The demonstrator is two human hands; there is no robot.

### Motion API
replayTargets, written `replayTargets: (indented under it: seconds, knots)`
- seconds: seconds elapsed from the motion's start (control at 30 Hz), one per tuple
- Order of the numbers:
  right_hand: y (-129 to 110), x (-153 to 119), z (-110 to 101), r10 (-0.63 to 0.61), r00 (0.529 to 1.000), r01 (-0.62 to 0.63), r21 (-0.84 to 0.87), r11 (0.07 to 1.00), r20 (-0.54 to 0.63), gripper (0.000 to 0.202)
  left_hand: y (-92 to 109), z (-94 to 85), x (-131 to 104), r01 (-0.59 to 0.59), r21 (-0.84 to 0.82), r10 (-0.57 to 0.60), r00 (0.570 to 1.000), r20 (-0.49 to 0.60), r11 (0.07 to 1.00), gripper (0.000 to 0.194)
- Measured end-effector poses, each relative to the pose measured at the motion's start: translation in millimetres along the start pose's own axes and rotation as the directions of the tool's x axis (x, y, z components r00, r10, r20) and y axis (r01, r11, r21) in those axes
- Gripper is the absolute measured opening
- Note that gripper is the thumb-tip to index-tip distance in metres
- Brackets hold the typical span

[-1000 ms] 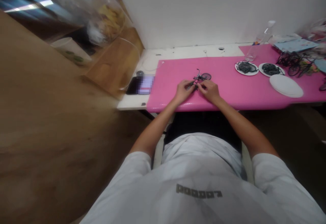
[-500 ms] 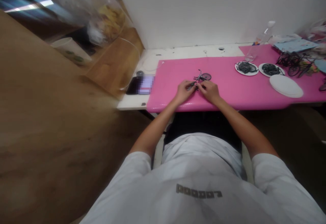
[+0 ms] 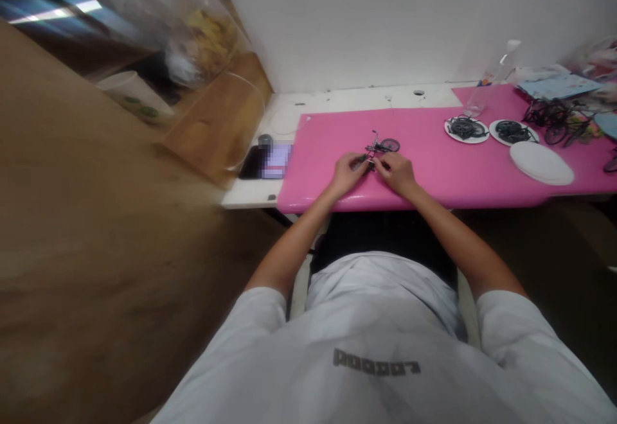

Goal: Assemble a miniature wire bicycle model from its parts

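While left hand [image 3: 347,173] and right hand [image 3: 400,172] pinch the toy bicycle [image 3: 389,145] at its near end, uneven pressure could bend it. Exact fingertip contact is obscured.

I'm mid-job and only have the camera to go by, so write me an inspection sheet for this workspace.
Surface: pink mat over a white tabletop, folded down at the near edge; spills, nothing seen.
Job's things: small model bicycle at the fingertips, one wheel in view, the near end partly hidden.
Clutter: two plates of dark parts, white disc, clear bottle, heap of dark bicycle parts.
Hands: left hand has its grip on the bicycle; right hand fingertips meet it, closure too small to tell.
Cables: thin white cord at left.
Surroundings: white wall, wooden board.
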State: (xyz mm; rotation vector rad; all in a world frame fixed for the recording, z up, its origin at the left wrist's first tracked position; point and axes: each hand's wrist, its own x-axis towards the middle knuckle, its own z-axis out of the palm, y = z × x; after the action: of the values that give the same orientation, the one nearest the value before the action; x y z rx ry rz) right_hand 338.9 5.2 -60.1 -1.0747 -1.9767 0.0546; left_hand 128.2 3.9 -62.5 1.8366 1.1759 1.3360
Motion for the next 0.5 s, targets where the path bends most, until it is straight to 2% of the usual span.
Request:
replayTargets:
  seconds: [0.5]
  knots:
    - [-2.3, 0.2, -1.5, -0.002, 1.000, 0.002, -0.001, 1.000, 0.028, 0.055, 1.2, 0.1, 0.3, 0.024, 0.025, -0.024, 1.000, 0.004, 0.999, 0.013]
